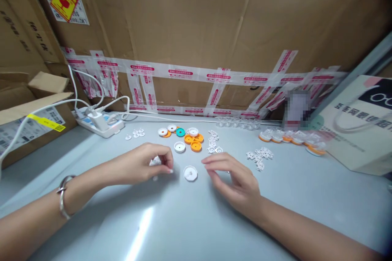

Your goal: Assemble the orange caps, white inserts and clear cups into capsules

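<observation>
A round white plastic wheel-like part (190, 173) with a shallow rim lies on the table between my hands. To its left, my left hand (153, 164) is closed in a pinch; a whitish spot shows at the tips, too small to name. Small white pieces (155, 161) lie partly hidden behind that hand. My right hand (235, 179) is to the right of the white part, apart from it, with thumb and index tips drawn close together; whatever they hold, if anything, is hidden. Beyond my hands sit orange round parts (196, 146), a teal one (180, 131) and white ones (179, 147).
White openwork pieces (212, 140) and more (260, 155) lie right of centre. Clear domes (237, 122) line the back, with orange-based assemblies (290, 136) farther right. Small white discs (134, 133), a power strip (104, 126) and a cardboard box (36, 120) are left; a paper bag (361, 130) stands right.
</observation>
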Tool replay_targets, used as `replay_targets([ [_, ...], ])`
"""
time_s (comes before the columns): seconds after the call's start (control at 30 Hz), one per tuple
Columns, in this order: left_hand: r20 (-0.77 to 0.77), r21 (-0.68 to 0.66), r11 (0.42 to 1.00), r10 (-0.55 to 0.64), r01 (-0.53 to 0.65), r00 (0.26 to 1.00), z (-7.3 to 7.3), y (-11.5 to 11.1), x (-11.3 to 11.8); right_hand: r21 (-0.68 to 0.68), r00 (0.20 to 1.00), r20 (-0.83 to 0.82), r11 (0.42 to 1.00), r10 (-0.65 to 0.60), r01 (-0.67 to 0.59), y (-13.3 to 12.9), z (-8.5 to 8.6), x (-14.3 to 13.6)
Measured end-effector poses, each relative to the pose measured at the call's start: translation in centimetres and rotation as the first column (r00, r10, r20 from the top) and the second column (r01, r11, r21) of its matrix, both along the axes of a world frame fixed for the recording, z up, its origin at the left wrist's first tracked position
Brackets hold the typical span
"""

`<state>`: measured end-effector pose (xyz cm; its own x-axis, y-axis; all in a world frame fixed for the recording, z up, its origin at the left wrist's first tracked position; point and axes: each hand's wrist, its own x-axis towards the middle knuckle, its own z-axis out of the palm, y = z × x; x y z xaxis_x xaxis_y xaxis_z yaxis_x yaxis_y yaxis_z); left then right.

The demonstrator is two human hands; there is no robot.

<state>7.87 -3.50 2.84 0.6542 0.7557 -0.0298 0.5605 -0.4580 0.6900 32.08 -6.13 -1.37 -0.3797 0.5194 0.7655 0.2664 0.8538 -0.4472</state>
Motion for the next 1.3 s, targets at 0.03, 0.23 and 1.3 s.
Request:
replay_targets([
  [0.03,0.085,-0.039,0.999,0.032,-0.028,0.996,-0.1,-0.3,0.6,0.053,0.999,0.03,0.998,0.03,-0.032,-0.2,0.1,0.0],
  [0.23,0.419,-0.488,0.873,0.243,-0.009,0.875,-1.4,-1.8,2.9,0.234,0.963,0.259,0.963,0.069,-0.132,-0.7,0.0,-0.3],
  [1.3,-0.294,0.575,0.786,-0.06,0.226,0.954,-3.3,-1.9,1.7,0.09,0.916,0.399,0.996,-0.038,0.002,2.2,-1.4,1.0],
])
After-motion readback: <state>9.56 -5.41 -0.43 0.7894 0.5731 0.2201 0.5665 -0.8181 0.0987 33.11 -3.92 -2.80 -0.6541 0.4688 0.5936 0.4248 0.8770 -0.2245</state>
